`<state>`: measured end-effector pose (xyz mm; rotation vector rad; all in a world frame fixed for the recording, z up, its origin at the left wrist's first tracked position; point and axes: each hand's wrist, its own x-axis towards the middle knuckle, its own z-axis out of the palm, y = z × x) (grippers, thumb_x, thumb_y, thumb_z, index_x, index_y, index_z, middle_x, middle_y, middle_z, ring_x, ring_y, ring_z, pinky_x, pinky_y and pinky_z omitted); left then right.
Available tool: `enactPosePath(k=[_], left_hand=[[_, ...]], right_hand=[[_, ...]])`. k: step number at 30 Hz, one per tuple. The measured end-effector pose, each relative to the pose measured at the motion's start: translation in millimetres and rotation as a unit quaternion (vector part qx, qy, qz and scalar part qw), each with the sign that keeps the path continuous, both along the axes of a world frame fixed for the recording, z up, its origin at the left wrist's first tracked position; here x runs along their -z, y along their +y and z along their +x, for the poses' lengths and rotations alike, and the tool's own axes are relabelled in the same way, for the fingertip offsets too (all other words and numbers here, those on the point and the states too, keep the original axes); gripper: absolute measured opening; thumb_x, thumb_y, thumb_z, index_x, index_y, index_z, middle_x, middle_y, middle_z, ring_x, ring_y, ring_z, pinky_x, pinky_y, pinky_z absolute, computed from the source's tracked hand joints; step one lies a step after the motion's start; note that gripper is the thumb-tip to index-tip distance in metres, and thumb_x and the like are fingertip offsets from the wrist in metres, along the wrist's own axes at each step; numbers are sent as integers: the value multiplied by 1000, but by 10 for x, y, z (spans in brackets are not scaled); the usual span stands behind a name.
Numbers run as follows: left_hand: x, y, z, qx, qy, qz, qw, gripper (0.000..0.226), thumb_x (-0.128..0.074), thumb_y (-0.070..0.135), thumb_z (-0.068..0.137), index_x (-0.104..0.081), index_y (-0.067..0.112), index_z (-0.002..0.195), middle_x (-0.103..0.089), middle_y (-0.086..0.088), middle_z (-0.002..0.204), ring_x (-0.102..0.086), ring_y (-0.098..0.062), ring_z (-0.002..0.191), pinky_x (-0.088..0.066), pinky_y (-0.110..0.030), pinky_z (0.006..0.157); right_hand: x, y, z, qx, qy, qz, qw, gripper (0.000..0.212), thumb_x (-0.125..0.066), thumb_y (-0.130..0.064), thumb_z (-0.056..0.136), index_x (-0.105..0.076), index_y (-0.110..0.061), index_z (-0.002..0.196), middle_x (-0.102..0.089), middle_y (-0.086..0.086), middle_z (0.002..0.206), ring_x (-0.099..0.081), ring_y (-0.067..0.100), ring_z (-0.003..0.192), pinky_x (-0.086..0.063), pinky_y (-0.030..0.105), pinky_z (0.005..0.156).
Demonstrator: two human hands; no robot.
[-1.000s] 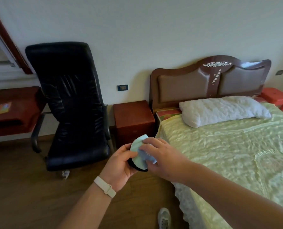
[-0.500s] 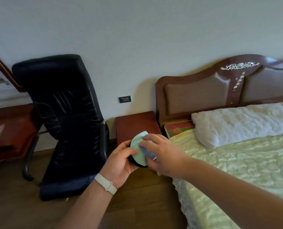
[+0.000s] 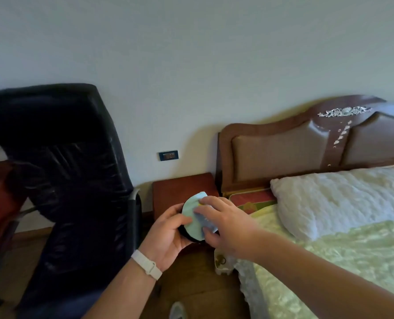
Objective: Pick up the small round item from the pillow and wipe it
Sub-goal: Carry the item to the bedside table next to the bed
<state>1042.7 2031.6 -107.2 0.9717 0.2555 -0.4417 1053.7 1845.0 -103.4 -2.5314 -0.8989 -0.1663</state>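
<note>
Left hand (image 3: 168, 233) around round item (image 3: 192, 221)

Both forearms are bare, with no sleeves reaching into view. The left hand (image 3: 168, 236) has a pale, cream-white wristband (image 3: 146, 264) strapped snugly round its wrist, a narrow smooth strap with a small loop or clasp on its outer side. The right hand (image 3: 226, 224) wears nothing: no ring, watch or band shows.

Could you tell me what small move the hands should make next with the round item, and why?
Probably sweep the right hand and its cloth across the round item, since the left hand grips it and much of its light face is uncovered.
</note>
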Motion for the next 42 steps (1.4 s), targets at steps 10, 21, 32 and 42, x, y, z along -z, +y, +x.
enactPosePath(k=[10, 21, 32, 42], left_hand=[[187, 809, 1485, 57, 4, -20, 998, 34, -57, 0, 85, -66, 9, 117, -70, -21, 108, -71, -33, 94, -58, -41, 66], [203, 1109, 2255, 61, -12, -21, 998, 35, -53, -4, 85, -63, 5, 117, -69, -19, 102, -69, -29, 88, -58, -39, 59], [375, 1064, 3063, 30, 11, 8, 999, 29, -54, -5, 85, -65, 8, 108, -75, -11, 90, -72, -26, 82, -59, -38, 59], [617, 603, 4242, 34, 57, 47, 997, 32, -55, -5, 84, -65, 7, 112, -72, -14, 95, -71, -25, 82, -58, -37, 57]], right_hand=[[-33, 817, 1231, 49, 4, -19, 999, 47, -59, -29, 85, -46, -24, 129, -44, 3, 136, -44, 28, 119, -42, 38, 99], [-161, 1208, 1951, 42, -27, -26, 998, 44, -71, -10, 74, -59, -8, 116, -57, 15, 120, -53, 30, 109, -41, 38, 96], [162, 1135, 2907, 27, 12, -4, 1000, 44, -66, -18, 80, -56, -14, 122, -54, 9, 126, -51, 32, 110, -40, 38, 97], [412, 659, 4061, 12, 53, 26, 998, 43, -70, -12, 77, -59, -8, 118, -57, 14, 120, -54, 30, 107, -39, 34, 95]])
